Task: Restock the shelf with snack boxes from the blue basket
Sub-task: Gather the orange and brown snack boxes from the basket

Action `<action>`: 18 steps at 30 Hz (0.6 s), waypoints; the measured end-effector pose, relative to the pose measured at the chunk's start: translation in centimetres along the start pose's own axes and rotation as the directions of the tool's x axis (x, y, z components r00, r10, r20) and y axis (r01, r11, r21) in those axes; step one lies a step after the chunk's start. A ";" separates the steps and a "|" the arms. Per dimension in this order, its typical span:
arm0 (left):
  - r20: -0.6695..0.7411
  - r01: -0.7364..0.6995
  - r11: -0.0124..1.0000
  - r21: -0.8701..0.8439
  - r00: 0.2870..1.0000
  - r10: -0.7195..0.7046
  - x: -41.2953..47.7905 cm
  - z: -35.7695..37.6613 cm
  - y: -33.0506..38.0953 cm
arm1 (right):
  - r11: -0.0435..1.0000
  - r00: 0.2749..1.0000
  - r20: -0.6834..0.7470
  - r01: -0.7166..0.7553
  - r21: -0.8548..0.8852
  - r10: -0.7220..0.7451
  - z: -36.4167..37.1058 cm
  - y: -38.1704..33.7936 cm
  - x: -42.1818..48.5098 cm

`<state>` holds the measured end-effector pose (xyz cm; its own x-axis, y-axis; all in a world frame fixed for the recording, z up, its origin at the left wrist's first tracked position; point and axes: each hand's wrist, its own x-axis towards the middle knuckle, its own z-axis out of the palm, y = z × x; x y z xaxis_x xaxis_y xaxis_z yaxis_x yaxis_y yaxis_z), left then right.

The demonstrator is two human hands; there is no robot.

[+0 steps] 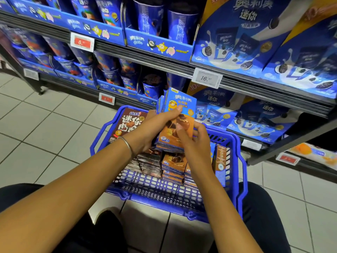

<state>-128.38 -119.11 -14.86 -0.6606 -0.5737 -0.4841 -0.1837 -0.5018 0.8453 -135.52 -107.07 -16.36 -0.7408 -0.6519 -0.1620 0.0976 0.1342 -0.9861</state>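
Above the blue basket (158, 199), gripping a stack of snack boxes (182, 106) with left hand (151, 130) curled round its left side and pinching its near end with right hand (197, 141).

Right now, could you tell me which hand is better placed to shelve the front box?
Probably the right hand: it pinches the front box, while the left hand grips the stack.
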 end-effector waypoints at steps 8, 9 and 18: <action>-0.065 -0.006 1.000 -0.028 0.998 0.005 0.7 -0.2 0.1 | 0.839 0.873 -0.088 -0.427 0.337 0.479 -1.0 2.9 1.0; -0.084 -0.016 1.000 -0.025 0.996 0.014 0.8 -0.3 0.1 | 0.763 0.800 -0.058 -0.544 0.350 0.597 -1.0 4.1 0.9; -0.094 0.002 1.000 0.019 0.996 -0.001 0.7 -0.1 -0.2 | 0.114 0.383 0.281 -0.744 0.658 0.880 0.4 9.1 -0.8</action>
<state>-128.79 -119.46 -15.43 -0.5889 -0.6320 -0.5038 -0.1987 -0.4910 0.8482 -133.76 -105.64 -25.21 -0.0114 -0.3416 -0.9398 0.9998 0.0097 -0.0156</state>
